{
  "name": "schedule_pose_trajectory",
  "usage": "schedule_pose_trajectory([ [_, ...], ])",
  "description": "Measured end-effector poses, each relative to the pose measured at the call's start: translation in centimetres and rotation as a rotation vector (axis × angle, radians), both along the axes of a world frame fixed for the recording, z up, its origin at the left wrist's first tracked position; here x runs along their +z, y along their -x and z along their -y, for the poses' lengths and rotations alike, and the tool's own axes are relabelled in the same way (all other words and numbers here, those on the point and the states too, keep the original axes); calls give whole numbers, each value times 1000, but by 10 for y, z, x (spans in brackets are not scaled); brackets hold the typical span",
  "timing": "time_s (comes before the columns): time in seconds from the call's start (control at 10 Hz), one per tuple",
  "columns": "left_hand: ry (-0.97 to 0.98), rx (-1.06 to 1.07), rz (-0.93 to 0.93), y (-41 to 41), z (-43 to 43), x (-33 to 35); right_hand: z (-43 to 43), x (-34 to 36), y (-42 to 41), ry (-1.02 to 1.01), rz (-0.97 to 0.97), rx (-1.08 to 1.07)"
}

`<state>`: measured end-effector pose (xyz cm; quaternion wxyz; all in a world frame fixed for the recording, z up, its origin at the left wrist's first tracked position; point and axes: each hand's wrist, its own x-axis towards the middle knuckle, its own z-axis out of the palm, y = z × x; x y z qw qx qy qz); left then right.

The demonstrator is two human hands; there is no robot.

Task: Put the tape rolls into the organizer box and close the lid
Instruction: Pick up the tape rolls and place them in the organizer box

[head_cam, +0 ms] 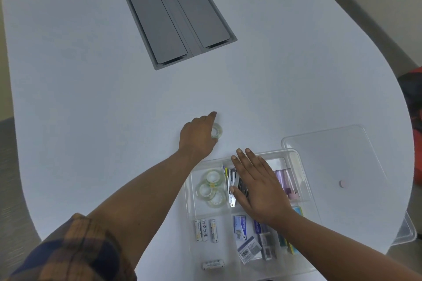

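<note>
Tape roll (217,130), clear, single: lies flat on the white bench (91,98), its hole facing up, so its axis stands upright and no long side shows. The left hand (197,138) covers its near-left edge, index finger stretched past the roll's far side and thumb at its near side; grip closing around the roll, though firm contact cannot be told.

Tape rolls (211,188), three, clear: nearer the person than that grip, lying flat and overlapping in the far-left compartment of the organizer box (294,155), holes up.

Right hand (258,187): flat, fingers spread, grasping nothing, palm down over the box's middle compartments.

Batteries (205,230): in the near-left compartment, long axes running away from the person; one more (213,264) lies crosswise nearer still.

Lid (331,166), clear: off the box, lying on the bench to the right of both grips.
</note>
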<state>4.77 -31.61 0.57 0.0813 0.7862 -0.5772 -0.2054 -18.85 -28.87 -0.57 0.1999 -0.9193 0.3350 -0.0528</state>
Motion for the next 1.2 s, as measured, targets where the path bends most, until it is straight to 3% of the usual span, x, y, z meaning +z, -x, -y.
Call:
schedule_pose_trajectory([
  [0.1,31,15,-21,0,-3,5,0,1,0,1,3,3],
  [0.4,251,292,-350,30,-75,45,0,-1,1,-3,-4,9],
  [0.7,127,270,-167,63,-153,43,-1,15,-2,-48,-4,5],
  [0.9,24,236,-176,69,-159,38,-15,34,-6,-203,50,-83],
  [1.0,54,224,-208,68,-163,35,-27,35,1,-214,-2,-59],
  [1.1,235,217,-228,61,-177,35,-35,36,10,-201,-43,-20],
  [1.2,401,297,-134,50,-199,28,-39,40,13,-196,-18,-19],
])
